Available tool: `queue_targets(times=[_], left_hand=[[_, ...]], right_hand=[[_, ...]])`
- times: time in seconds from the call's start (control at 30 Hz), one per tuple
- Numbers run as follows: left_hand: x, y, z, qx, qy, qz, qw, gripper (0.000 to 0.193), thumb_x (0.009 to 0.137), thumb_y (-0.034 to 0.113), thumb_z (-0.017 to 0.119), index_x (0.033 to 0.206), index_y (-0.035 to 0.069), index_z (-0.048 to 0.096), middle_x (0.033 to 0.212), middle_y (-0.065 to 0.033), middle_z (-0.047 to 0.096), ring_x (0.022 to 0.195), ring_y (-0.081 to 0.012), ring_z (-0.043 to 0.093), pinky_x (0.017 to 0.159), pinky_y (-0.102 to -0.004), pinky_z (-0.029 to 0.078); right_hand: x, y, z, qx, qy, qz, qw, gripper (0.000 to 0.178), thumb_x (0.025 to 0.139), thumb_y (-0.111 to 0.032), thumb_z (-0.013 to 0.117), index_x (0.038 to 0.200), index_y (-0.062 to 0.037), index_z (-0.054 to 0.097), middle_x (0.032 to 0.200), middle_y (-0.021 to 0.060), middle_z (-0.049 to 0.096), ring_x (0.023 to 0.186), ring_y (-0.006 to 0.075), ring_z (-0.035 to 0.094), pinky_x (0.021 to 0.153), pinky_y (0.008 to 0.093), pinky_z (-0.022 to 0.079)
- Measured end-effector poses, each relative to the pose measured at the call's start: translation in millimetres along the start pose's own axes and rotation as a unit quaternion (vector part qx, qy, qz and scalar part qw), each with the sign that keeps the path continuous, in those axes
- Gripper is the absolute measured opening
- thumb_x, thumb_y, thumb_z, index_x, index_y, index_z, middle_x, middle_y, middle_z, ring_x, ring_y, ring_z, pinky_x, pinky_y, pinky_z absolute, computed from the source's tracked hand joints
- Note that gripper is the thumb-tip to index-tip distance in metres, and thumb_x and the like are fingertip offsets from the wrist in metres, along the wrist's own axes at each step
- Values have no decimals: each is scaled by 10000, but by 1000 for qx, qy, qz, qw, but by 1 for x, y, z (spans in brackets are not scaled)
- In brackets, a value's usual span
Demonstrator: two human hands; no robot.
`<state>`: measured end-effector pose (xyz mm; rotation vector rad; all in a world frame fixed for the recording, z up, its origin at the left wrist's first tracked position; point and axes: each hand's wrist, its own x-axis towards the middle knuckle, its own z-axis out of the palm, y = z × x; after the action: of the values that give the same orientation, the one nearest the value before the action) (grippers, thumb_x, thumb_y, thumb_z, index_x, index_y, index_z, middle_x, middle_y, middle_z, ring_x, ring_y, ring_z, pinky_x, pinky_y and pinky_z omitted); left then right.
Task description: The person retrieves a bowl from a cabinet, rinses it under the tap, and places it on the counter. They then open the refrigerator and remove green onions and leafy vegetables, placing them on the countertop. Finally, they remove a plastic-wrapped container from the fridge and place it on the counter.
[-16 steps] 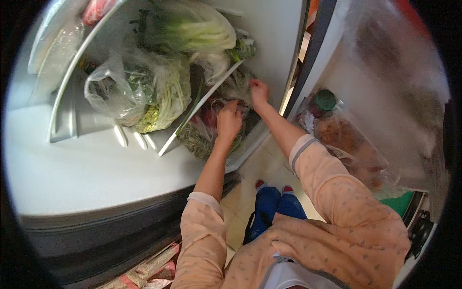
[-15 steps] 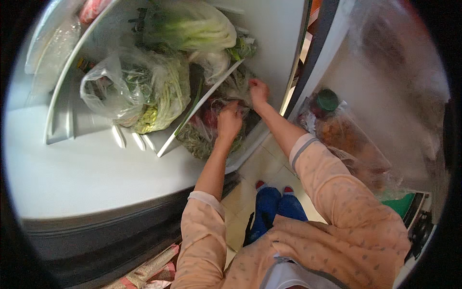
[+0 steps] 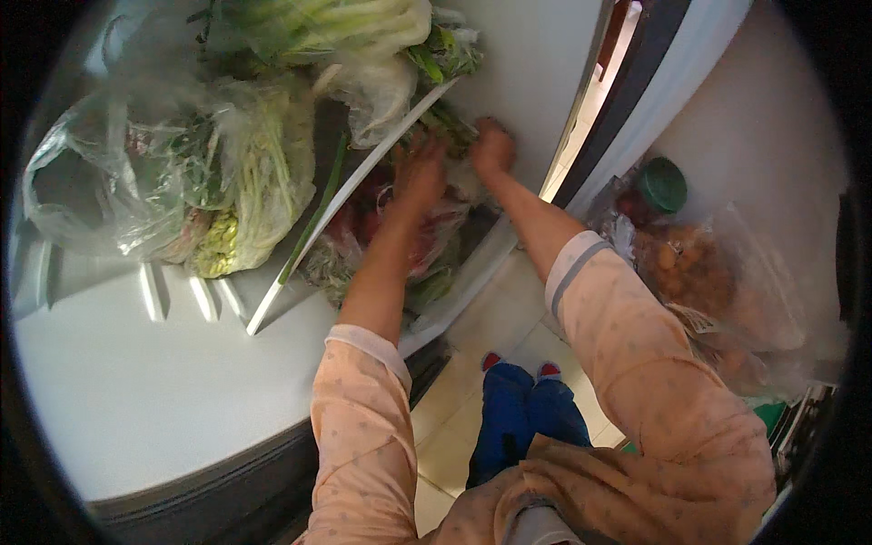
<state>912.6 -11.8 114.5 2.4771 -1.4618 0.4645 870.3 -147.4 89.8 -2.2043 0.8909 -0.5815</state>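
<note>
My left hand [image 3: 421, 177] reaches past a slanting white edge [image 3: 350, 213], over a clear plastic bag of dark red and green produce [image 3: 434, 241]. Its fingers stretch forward over the bag's upper part, slightly blurred. Beside it, my right hand [image 3: 493, 148] is closed at the right end of the bagged leafy greens, against the fridge's inner wall. What its fingers grip looks like thin clear plastic, mostly hidden. Left of the white edge lie a clear bag of pale green vegetables [image 3: 263, 173] and a long green stalk [image 3: 313, 209]. Above them rests a pale leafy cabbage [image 3: 363, 32].
The white fridge surface [image 3: 182, 391] spreads at the lower left. On the right, the door shelf holds a green-lidded jar [image 3: 663, 185] and a clear bag of brownish-orange food [image 3: 681, 263]. A narrow gap with a dark door seal [image 3: 618, 109] separates door and fridge.
My left hand has moved up and forward over the bag, its fingers now stretched out. My right hand has shifted slightly. The view has moved, so the vegetables appear farther left.
</note>
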Motion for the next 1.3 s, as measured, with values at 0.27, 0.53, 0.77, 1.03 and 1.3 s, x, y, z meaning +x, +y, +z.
queue_targets(times=[0.27, 0.53, 0.77, 1.03, 1.3], left_hand=[[-1, -23, -3, 92, -271, -138, 948, 364, 808, 138, 462, 1164, 96, 521, 1290, -171, 412, 1188, -330, 397, 997, -557, 207], [-34, -32, 16, 66, -161, -170, 970, 352, 844, 251, 452, 1177, 149, 505, 1225, -145, 465, 1210, -304, 367, 981, -640, 163], [-41, -9, 8, 103, -227, -133, 959, 359, 844, 253, 448, 1195, 223, 517, 1362, -113, 329, 1284, -310, 255, 1016, -604, 93], [-48, 6, -2, 31, -175, -127, 976, 327, 828, 269, 492, 1148, 276, 558, 1375, -89, 309, 1302, -292, 220, 1034, -574, 92], [-42, 10, -6, -80, -91, -119, 986, 333, 788, 275, 540, 1118, 255, 577, 1308, -105, 392, 1267, -295, 278, 1017, -587, 143]], right_hand=[[25, -35, 44, -68, -117, -158, 978, 334, 716, -108, 552, 1047, -107, 601, 1055, 179, 538, 1004, 352, 479, 853, 461, 413], [26, -28, 50, -276, 2, -313, 909, 275, 749, -161, 536, 988, -31, 578, 1031, 162, 562, 934, 312, 551, 850, 459, 419], [30, -21, 61, -263, -126, -189, 938, 192, 690, -177, 582, 850, -88, 638, 835, 140, 621, 894, 282, 593, 749, 455, 473], [76, -45, 48, -164, -159, -163, 960, 444, 727, -350, 561, 1111, -126, 555, 1104, 109, 568, 1027, 294, 537, 900, 430, 409], [62, -51, 52, 172, -89, -37, 980, 507, 638, -199, 657, 1098, -35, 523, 1097, 138, 547, 1011, 282, 502, 890, 411, 353]])
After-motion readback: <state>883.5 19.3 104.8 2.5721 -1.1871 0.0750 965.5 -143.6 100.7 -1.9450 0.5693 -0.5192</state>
